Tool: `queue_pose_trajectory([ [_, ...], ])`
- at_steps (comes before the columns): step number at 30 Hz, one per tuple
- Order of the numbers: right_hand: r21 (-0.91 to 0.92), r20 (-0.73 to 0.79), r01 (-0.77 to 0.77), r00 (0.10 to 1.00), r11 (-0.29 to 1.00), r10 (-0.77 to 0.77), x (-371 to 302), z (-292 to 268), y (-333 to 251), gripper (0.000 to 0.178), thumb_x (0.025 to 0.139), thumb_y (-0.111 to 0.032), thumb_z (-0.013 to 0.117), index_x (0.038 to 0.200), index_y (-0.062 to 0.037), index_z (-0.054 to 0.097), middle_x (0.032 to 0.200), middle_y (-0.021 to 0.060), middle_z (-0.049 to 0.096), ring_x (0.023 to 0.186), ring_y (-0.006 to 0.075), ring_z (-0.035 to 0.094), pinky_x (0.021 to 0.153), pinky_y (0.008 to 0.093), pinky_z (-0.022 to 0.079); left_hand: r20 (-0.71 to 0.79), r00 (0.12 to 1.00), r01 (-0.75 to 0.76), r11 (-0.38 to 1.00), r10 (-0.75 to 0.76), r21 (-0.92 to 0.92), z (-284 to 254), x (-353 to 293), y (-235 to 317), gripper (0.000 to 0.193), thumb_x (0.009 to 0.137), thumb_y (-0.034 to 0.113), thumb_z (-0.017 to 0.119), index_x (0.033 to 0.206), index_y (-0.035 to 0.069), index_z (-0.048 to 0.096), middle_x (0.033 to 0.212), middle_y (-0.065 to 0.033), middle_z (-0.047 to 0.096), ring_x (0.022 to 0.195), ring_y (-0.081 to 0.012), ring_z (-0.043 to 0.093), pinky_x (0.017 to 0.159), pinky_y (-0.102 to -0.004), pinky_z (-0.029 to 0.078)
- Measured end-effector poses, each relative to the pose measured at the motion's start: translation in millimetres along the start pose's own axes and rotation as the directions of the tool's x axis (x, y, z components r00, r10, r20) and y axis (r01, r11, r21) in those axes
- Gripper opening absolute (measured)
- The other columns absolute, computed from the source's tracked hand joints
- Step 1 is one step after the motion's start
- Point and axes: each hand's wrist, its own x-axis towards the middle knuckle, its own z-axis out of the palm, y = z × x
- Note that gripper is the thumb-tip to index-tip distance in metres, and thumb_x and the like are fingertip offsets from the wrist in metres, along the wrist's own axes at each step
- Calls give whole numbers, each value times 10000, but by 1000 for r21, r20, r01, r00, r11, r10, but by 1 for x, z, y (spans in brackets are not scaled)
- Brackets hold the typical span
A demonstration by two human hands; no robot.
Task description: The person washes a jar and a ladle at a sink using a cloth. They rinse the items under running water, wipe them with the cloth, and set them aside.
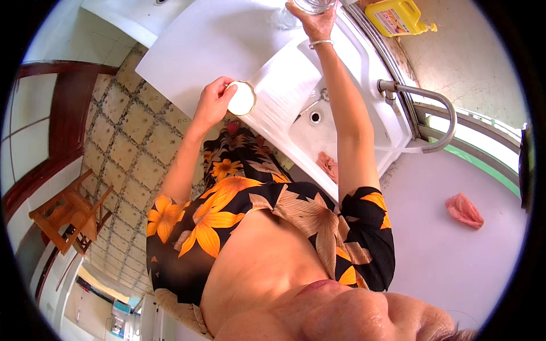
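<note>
Pinched in my left hand (212,103) is a round lid (243,98), pale with a thin gold-coloured rim. It is beside the front edge of the white sink unit (199,57). My right arm reaches across the basin to the far end of the counter. There my right hand (318,24), with a pale bangle at the wrist, grips a clear glass jar (314,4). The upper frame edge cuts off part of the jar. Lid and jar are apart.
A curved metal faucet (449,108) rises by the basin (304,136). One pink cloth (327,166) lies in the basin, another pink cloth (464,211) on the pale surface at right. A yellow jug (395,17) stands by the window. A wooden chair (71,213) is at left.
</note>
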Motion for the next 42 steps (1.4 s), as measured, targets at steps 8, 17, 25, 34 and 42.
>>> queue_pose_trajectory([
  [8,0,-141,22,990,1000,-21,33,10,25,808,553,-257,856,1179,16,425,1084,148,524,970,259,542,848,349,459,-98,989,100,989,-111,-109,-15,11,-10,193,895,112,525,1017,-38,516,763,-64,607,574,-90,548,452,-229,438],
  [17,74,-305,60,952,995,-35,27,0,35,850,545,-274,866,1216,27,440,1127,155,508,1036,282,504,878,373,445,-251,957,-147,989,148,24,15,147,-29,270,835,144,598,1010,-38,504,811,-132,604,680,-211,622,572,-334,510],
  [25,-229,40,-421,897,878,440,-182,-111,102,318,748,-234,721,976,-38,618,871,90,655,789,179,630,708,304,505,-270,894,4,596,358,803,85,180,0,328,833,232,591,1066,21,499,1044,-208,511,874,-393,553,750,-449,467],
  [34,-764,-124,-613,447,202,886,-388,-340,167,427,726,-310,675,1035,-30,583,989,171,622,963,286,592,814,386,487,658,748,-458,652,-83,604,349,113,-65,268,830,157,541,1002,-48,566,936,-225,613,864,-354,606,785,-403,486],
  [42,-859,-65,-498,-120,-117,991,-404,-443,226,793,737,-623,552,1275,-72,361,1301,250,361,1199,433,402,893,489,438,169,834,-130,110,-526,985,510,125,-248,485,845,146,515,1258,-68,377,1210,-257,511,1058,-410,558,804,-551,480],
])
